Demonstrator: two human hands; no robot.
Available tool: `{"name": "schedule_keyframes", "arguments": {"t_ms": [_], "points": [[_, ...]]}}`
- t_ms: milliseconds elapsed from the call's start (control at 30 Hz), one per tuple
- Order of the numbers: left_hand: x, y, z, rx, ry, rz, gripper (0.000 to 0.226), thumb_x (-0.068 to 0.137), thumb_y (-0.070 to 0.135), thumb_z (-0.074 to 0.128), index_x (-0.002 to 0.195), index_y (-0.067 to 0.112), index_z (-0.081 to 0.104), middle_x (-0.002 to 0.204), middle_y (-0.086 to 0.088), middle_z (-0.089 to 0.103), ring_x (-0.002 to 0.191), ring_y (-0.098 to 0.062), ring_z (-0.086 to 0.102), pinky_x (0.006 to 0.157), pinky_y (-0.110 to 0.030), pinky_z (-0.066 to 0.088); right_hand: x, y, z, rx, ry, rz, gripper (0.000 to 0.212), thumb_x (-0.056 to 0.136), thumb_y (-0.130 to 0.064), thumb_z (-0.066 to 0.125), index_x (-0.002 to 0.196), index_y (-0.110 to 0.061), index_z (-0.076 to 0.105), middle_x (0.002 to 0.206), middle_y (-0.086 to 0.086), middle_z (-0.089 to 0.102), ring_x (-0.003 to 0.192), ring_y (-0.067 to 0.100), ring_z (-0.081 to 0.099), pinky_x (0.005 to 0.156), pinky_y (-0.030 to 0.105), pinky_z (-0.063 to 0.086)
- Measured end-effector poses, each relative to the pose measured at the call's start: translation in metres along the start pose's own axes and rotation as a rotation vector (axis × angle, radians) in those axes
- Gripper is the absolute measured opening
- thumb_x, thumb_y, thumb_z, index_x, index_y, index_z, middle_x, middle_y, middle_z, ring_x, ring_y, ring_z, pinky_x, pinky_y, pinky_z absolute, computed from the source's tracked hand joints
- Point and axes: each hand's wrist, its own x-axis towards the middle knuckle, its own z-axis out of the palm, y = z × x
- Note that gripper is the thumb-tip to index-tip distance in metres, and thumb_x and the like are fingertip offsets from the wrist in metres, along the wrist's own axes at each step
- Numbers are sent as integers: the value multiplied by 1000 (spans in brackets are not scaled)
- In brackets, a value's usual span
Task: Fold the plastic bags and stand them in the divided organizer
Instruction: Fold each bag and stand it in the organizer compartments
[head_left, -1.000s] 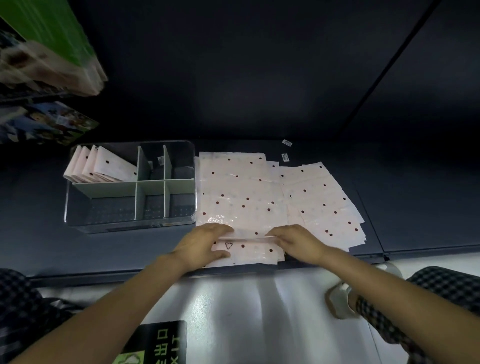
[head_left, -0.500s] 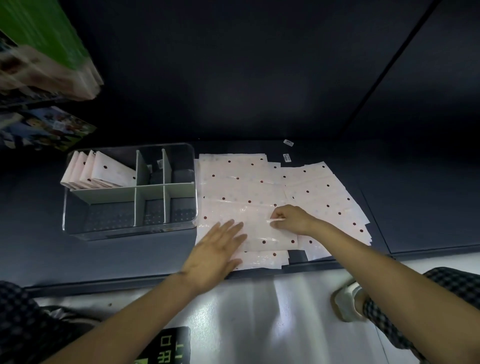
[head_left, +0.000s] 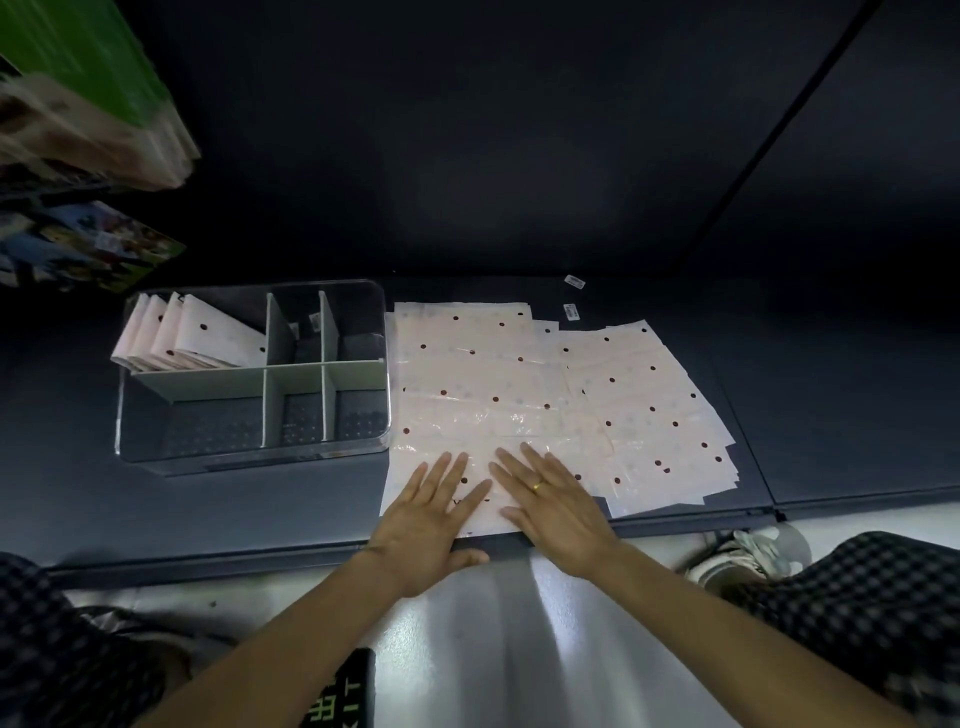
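Two flat hands, left hand (head_left: 431, 512), right hand (head_left: 553, 501), pressing plastic bag (head_left: 467, 415) (no grip)

Pale pink bags (head_left: 483, 395) with dark red dots; clear organizer (head_left: 249, 452)

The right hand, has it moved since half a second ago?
Yes. The right hand has slid back toward the person and the shelf's front edge, and now lies flat beside the left hand on the top bag.
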Motion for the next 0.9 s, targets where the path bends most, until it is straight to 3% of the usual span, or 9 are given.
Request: {"name": "schedule_keyframes", "arguments": {"t_ms": [100, 167, 267, 333, 400, 500, 700, 800, 900], "points": [[-12, -17, 3, 2, 4, 31, 76, 87, 72, 17, 141, 40, -25, 148, -8, -35, 136, -27, -34, 113, -41, -20, -14, 25, -5, -62, -62, -18, 50, 97, -40, 39, 141, -18, 41, 148, -1, 36, 137, 24, 34, 111, 46, 31], [-21, -30, 4, -1, 16, 47, 71, 86, 72, 14, 141, 45, -23, 150, -7, -34, 137, -25, -33, 113, -41, -21, -21, 39, -13, -80, -46, -24, 51, 96, -40, 31, 135, -15, 50, 143, 1, 46, 131, 23, 45, 104, 43, 41], [-29, -38, 2, 5, 45, 41, 68, 84, 72, 9, 143, 48, -15, 152, -2, -30, 138, -24, -32, 111, -41, -24, -24, 52, -23, -92, 19, -77, 42, 88, -34, 58, 122, -10, 63, 130, 4, 59, 117, 22, 58, 92, 39, 51], [-26, -34, -3, -22, 81, 29, 67, 88, 71, 16, 148, 44, 3, 156, 3, -18, 141, -20, -25, 112, -38, -23, -23, 55, -26, -82, 42, -100, 49, 75, -29, 78, 118, -10, 65, 124, 5, 63, 111, 20, 62, 85, 35, 55], [-19, -23, -9, -53, 108, 22, 65, 91, 66, 24, 147, 33, 22, 159, 7, 0, 145, -16, -13, 115, -35, -18, -21, 56, -29, -86, 33, -103, 57, 67, -20, 84, 119, -12, 64, 121, 5, 65, 108, 19, 64, 79, 29, 57], [-7, -2, -14, -119, 127, -12, 61, 95, 58, 30, 146, 25, 26, 157, 5, 15, 146, -13, 6, 117, -29, -8, -16, 59, -32, -164, 33, -155, 66, 48, -2, 84, 112, -11, 69, 106, 7, 71, 95, 20, 69, 70, 29, 59], [10, 27, -22, -68, 114, -106, 57, 99, 46, 34, 147, 19, 23, 158, -2, 13, 142, -22, 14, 115, -36, 10, -4, 50, -53, -316, 68, -321, 25, 47, 0, 76, 63, -16, 64, 59, -3, 60, 53, 17, 58, 55, 22, 52], [7, 35, -21, -30, 141, -159, 53, 97, 45, 39, 139, 13, 33, 152, -5, 21, 132, -25, 27, 105, -36, 24, -10, 28, -53, -272, 156, -422, 21, 52, -1, 71, 57, -17, 58, 52, -4, 53, 49, 16, 53, 51, 21, 47], [-7, 35, -18, -107, 217, -149, 42, 91, 42, 53, 124, 15, 51, 134, 0, 45, 115, -21, 47, 92, -31, 38, -15, -2, -43, -204, 198, -463, 16, 56, -7, 73, 60, -18, 62, 54, -5, 57, 51, 15, 56, 52, 22, 49]]}}
